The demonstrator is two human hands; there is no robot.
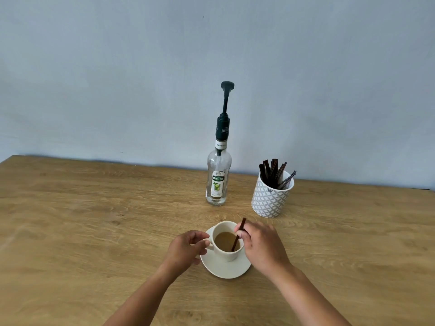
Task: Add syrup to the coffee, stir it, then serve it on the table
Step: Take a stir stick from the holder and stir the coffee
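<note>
A cream cup [227, 252] of milky coffee stands on a cream saucer [223, 268] near the table's front middle. My left hand [187, 248] pinches the cup's handle on its left side. My right hand [261, 243] holds a dark brown stirrer [238, 235] between its fingertips, tilted, with its lower end dipped in the coffee. Behind the cup stands a clear glass syrup bottle [216, 182] with a tall black pump on top; neither hand touches it.
A white patterned pot [270, 198] holding several dark stirrers stands to the right of the bottle. The wooden table [94, 220] ends at a pale blue wall behind.
</note>
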